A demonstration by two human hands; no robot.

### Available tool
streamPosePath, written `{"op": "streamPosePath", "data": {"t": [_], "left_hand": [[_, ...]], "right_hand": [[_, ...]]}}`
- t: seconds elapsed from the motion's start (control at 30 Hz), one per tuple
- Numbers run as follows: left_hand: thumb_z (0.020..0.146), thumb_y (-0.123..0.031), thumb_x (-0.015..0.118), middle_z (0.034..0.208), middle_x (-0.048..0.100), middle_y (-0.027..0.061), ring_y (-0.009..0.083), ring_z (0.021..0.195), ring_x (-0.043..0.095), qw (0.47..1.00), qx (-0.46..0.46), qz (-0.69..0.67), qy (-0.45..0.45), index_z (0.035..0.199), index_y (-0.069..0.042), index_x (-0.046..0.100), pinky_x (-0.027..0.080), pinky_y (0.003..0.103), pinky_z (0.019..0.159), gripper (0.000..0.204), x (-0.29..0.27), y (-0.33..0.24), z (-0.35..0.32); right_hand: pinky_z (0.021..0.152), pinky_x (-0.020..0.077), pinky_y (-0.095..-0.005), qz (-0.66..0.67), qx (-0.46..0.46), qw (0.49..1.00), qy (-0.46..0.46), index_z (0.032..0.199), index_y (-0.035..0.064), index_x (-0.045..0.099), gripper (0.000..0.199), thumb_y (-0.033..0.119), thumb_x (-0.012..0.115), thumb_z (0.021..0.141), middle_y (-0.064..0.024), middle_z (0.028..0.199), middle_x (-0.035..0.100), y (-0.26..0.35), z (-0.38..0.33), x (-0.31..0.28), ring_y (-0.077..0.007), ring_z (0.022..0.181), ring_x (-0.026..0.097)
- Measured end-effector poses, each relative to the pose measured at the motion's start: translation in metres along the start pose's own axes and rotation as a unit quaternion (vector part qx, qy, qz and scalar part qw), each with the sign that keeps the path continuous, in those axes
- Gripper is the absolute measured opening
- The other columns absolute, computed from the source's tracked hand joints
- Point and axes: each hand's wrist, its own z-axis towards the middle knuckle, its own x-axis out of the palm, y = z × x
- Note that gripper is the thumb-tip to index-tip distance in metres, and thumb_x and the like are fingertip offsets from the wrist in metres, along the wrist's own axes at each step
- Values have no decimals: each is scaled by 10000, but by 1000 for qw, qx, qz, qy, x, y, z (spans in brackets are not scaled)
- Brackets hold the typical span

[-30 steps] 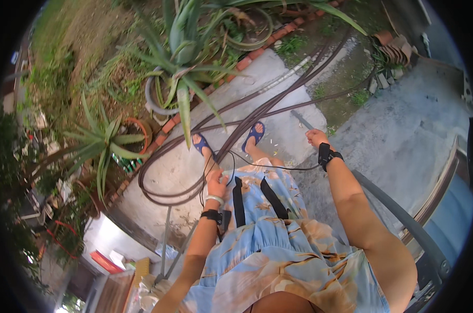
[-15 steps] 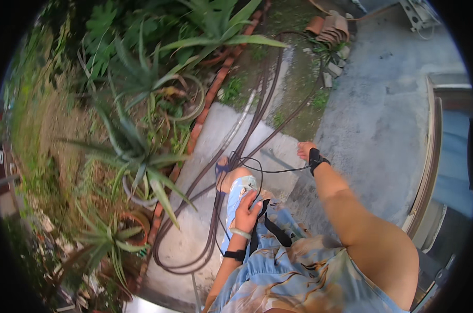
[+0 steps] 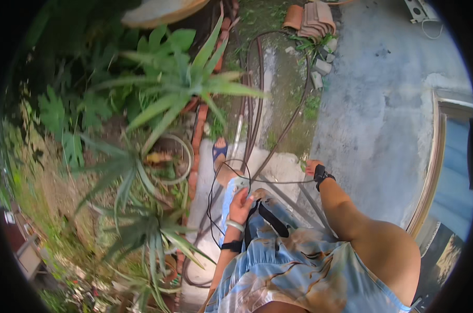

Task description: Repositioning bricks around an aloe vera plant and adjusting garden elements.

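My left hand (image 3: 240,206) hangs in front of the blue patterned dress (image 3: 294,255), over my thigh, its thumb apart from its fingers. It wears a pale bracelet and a black wristband. My right hand (image 3: 313,167) is stretched out over the edge of the paving, small and seen from its back, fingers loosely bent, with nothing visible in it. A black wristband (image 3: 324,177) sits on that wrist, and a thin black cable (image 3: 283,181) runs from it across to my left side. Black straps (image 3: 273,220) hang on the dress. A foot in a blue sandal (image 3: 220,149) steps forward.
Brown hoses (image 3: 255,122) run along the ground ahead and loop beside my legs. Spiky aloe plants (image 3: 187,83) lean over a brick edging (image 3: 196,141) at left. Stacked roof tiles (image 3: 316,20) and loose bricks lie ahead. A framed window or door (image 3: 429,172) stands at right.
The view has moved forward along the path; plants and hoses have shifted down. My sandalled foot has come further forward. Both hands stay in nearly the same posture.
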Motion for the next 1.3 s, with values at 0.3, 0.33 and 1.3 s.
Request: {"op": "streamPosePath", "data": {"t": [0.3,0.33,1.3], "left_hand": [[811,-262,689,1110,598,138,211,985,585,993,-67,90,40,1206,-13,534,465,301,860,492,24,-62,97],[810,-263,689,1103,602,141,210,975,589,988,-92,118,26,1203,-19,540,468,302,853,485,27,-78,104],[842,-186,644,933,660,66,121,814,605,994,81,54,-52,1111,-38,612,479,257,758,309,370,-292,346]], "right_hand": [[411,398,-308,202,-77,975,52,960,63,575,197,229,582,854,-43,686,547,134,13,-39,-151,465,456],[424,425,-309,113,-53,992,-8,971,61,579,224,249,591,849,-53,696,569,156,9,-29,-158,487,497],[504,474,-296,-46,-125,991,-2,1031,77,601,277,266,621,829,-86,799,619,505,150,-270,-172,591,575]]}}
